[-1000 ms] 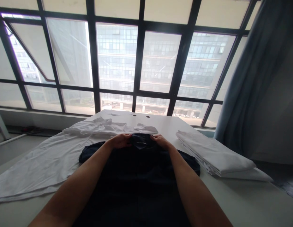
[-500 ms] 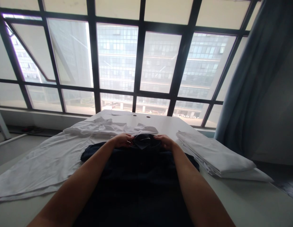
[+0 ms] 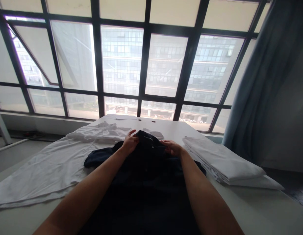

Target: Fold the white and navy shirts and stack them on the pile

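Observation:
A dark navy shirt (image 3: 144, 182) lies spread on the white table (image 3: 251, 205) in front of me, its collar end at the far side. My left hand (image 3: 130, 143) pinches the collar's left side and lifts it a little off the table. On the collar's right side, my right hand (image 3: 172, 148) grips the fabric, lower than the left. A small button shows on the raised collar between the two hands.
A crumpled white garment (image 3: 51, 163) spreads over the table's left half. A folded stack of white cloth (image 3: 222, 160) rests at the right. A large window (image 3: 144, 65) stands beyond the table, with a grey-blue curtain (image 3: 259, 88) at right.
Both hands have raised the dark shirt's collar off the table and drawn it up into a peak; the left hand rose more than the right.

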Action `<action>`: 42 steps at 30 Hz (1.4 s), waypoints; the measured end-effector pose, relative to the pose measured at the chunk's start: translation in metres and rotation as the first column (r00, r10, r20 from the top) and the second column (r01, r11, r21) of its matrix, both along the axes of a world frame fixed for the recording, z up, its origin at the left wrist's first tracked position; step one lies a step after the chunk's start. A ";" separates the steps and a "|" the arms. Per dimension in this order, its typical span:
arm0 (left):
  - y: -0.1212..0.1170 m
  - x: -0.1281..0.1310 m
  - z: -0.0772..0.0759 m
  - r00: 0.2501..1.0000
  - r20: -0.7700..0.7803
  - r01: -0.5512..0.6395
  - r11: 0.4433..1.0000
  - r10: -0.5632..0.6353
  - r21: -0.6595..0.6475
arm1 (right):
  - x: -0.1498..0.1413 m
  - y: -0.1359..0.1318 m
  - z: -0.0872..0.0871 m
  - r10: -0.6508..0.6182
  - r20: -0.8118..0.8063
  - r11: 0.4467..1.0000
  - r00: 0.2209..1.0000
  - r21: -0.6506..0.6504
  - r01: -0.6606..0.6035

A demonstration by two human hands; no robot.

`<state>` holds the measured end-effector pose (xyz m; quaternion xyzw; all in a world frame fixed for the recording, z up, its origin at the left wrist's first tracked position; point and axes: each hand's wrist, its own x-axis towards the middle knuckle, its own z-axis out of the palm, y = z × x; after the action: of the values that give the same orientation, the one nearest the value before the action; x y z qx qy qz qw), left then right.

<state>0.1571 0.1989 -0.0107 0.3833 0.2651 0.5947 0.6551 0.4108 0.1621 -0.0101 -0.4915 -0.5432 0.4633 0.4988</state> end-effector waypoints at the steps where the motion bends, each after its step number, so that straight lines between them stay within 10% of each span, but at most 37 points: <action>1: -0.001 0.003 -0.001 0.999 0.033 -0.043 0.999 0.043 0.007 | 0.000 0.000 0.001 0.043 -0.057 0.999 0.997 -0.026 -0.045; 8: -0.002 -0.004 -0.005 0.903 -0.359 -0.064 0.900 0.236 0.432 | -0.002 0.000 0.010 0.115 -0.395 0.993 0.911 0.034 -0.111; 13: -0.006 -0.018 0.001 0.584 -0.517 -0.071 0.674 0.625 0.735 | -0.007 0.000 0.015 0.135 -0.482 0.991 0.866 0.076 -0.112; 19: -0.013 -0.026 0.005 0.269 -0.541 0.294 0.467 0.797 0.834 | -0.012 -0.006 0.020 0.223 -0.490 0.974 0.843 0.086 -0.208; 24: -0.007 -0.027 -0.004 0.156 -0.618 0.423 0.514 0.770 0.747 | -0.017 -0.006 0.023 0.305 -0.489 0.952 0.817 0.136 -0.273; 29: -0.011 -0.025 0.003 0.115 -0.594 0.296 0.543 0.796 0.786 | -0.023 0.001 0.021 0.246 -0.473 0.969 0.846 0.116 -0.217; 36: -0.043 0.015 0.024 0.380 -0.684 0.267 0.635 0.622 0.725 | -0.037 0.005 0.015 0.192 -0.415 0.981 0.890 0.070 -0.179; 42: -0.041 0.023 0.011 0.228 -0.818 0.312 0.756 0.529 0.576 | -0.044 0.014 0.007 0.061 -0.361 0.998 0.931 0.036 -0.051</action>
<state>0.1798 0.1578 0.0007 0.8401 0.4176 0.3238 0.1224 0.3670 0.1765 -0.0033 -0.3756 -0.4620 0.5527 0.5831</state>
